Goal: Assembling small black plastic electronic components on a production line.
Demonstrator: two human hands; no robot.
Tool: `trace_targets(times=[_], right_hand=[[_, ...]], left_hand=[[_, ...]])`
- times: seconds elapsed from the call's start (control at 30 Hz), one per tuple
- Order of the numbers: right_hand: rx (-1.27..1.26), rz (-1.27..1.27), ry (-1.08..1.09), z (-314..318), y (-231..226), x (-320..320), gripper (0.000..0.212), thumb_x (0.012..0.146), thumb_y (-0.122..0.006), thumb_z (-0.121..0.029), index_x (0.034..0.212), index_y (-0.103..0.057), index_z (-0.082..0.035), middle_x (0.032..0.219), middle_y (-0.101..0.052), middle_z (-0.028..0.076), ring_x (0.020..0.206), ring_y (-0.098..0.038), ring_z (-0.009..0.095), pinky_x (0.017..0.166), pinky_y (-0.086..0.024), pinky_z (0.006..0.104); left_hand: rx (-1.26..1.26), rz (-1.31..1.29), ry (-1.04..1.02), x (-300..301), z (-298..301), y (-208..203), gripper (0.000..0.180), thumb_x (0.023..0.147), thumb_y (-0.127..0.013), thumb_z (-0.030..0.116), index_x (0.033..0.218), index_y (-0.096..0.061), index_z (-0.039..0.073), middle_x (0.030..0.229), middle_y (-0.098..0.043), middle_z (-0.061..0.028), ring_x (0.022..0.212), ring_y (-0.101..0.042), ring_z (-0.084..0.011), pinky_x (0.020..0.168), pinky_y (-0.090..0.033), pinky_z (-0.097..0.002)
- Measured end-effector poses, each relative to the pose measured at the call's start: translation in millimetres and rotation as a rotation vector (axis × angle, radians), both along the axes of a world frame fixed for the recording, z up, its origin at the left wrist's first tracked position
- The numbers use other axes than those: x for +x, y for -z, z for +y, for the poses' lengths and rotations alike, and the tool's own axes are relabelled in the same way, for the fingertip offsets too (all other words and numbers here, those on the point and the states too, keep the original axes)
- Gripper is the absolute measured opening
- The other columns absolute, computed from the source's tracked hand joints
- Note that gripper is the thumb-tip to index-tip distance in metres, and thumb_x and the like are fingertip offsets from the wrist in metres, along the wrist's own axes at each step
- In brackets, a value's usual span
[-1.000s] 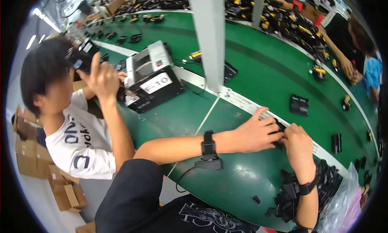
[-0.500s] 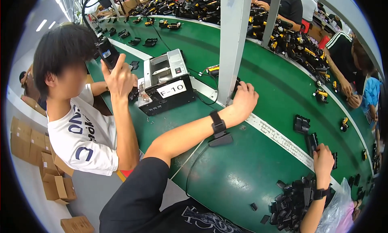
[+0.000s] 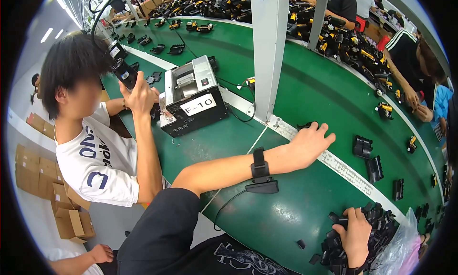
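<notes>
My left hand (image 3: 311,145) reaches over the white rail at the belt's near edge, fingers spread. Just beyond its fingers sits a black plastic part (image 3: 305,126), partly hidden by the hand. Low on the right, my right hand (image 3: 355,234) is over a heap of small black plastic pieces (image 3: 381,222). Its thumb and fingers close around one black plastic piece (image 3: 340,221). On the green belt beyond lie black plastic housings, among them one ribbed housing (image 3: 374,168) and another housing (image 3: 362,146).
A grey metal post (image 3: 268,60) rises from the rail. Left of it stands a black and silver machine (image 3: 194,101). A co-worker (image 3: 102,146) at the left holds a black powered driver (image 3: 125,74). A clear plastic bag (image 3: 398,244) lies beside the heap.
My left hand has moved right, away from the post, and its fingers have spread. My right hand has left the housing on the belt and come down to the heap. Another person's arm appears lower left.
</notes>
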State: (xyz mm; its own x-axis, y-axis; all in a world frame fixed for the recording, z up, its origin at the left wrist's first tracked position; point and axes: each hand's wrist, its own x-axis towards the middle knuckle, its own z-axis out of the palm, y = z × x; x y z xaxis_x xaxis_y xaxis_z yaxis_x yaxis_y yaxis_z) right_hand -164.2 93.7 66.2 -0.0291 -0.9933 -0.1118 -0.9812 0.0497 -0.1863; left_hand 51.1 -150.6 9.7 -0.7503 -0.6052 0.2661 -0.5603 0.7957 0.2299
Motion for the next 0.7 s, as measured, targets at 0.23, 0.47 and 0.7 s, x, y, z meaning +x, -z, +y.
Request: trace_targets(times=[0.23, 0.47, 0.7], right_hand=[[-0.067, -0.03, -0.022, -0.5, 0.2, 5.2, 0.034, 0.073, -0.087, -0.005, 0.099, -0.064, -0.003, 0.099, -0.064, 0.014, 0.1, -0.064, 0.04, 0.078, -0.053, 0.0481], [-0.129, -0.042, -0.014, -5.6, 1.9, 5.3, 0.03, 0.076, -0.085, -0.005, 0.101, -0.068, -0.005, 0.094, -0.064, 0.014, 0.089, -0.066, 0.039, 0.074, -0.053, 0.0474], [-0.165, -0.041, -0.123, -21.3, 2.6, 24.1, 0.024, 0.081, -0.083, -0.009, 0.102, -0.072, -0.007, 0.086, -0.063, 0.013, 0.08, -0.066, 0.038, 0.071, -0.053, 0.0463]], left_hand=[[-0.06, -0.003, 0.113, 33.1, -14.0, -21.4, 0.061, 0.082, -0.084, 0.021, 0.138, -0.062, 0.012, 0.144, -0.053, -0.0167, 0.133, -0.052, -0.0388, 0.101, -0.053, -0.0549], [0.256, -0.134, 0.147, 69.0, -30.5, -24.1, 0.051, 0.087, -0.078, 0.01, 0.136, -0.066, 0.014, 0.141, -0.055, -0.0129, 0.126, -0.059, -0.0351, 0.101, -0.054, -0.0464], [0.115, 0.011, 0.228, 52.5, -33.9, -2.9, 0.031, 0.085, -0.08, 0.013, 0.115, -0.071, 0.009, 0.116, -0.059, -0.0126, 0.111, -0.066, -0.0322, 0.09, -0.057, -0.047]])
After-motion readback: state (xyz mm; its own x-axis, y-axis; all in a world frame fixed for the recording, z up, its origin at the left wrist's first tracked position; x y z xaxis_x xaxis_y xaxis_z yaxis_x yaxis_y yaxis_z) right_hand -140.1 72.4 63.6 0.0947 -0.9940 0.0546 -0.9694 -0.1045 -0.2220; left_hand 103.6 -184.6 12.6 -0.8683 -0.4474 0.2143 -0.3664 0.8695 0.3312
